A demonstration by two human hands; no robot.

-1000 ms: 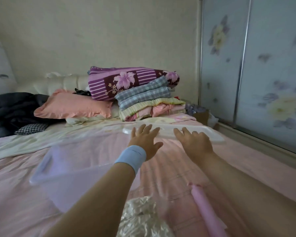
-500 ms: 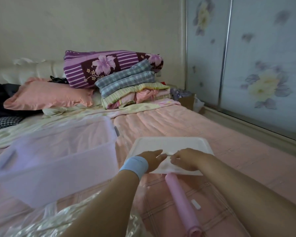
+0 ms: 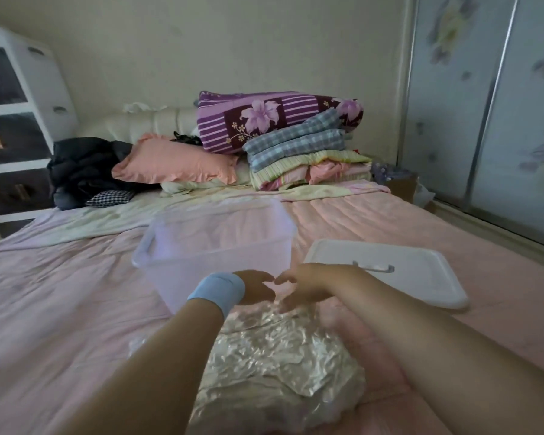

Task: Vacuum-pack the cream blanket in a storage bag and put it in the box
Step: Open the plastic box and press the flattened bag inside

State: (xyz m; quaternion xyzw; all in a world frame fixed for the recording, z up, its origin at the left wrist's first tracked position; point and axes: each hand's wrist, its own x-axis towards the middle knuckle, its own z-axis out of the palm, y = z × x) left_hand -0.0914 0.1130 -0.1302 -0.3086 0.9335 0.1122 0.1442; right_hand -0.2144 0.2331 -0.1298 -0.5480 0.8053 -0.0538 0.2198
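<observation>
The cream blanket, packed flat in a crinkled clear storage bag (image 3: 277,368), lies on the pink bed right in front of me. My left hand (image 3: 258,285), with a blue wristband, and my right hand (image 3: 307,285) meet at the bag's far edge, fingers curled down onto the plastic. Just beyond my hands stands the translucent storage box (image 3: 214,243), open and with nothing visible inside. Its white lid (image 3: 399,277) lies flat on the bed to the right of the box.
Folded quilts and sheets (image 3: 292,142), a pink pillow (image 3: 176,163) and dark clothes (image 3: 85,167) are heaped at the headboard. A white drawer unit (image 3: 16,120) stands at the left. Sliding wardrobe doors (image 3: 500,114) run along the right side of the bed.
My hands pulled the white lid toward me, left it to the right of the box, and came back to the far edge of the bag. My view dropped toward the bag.
</observation>
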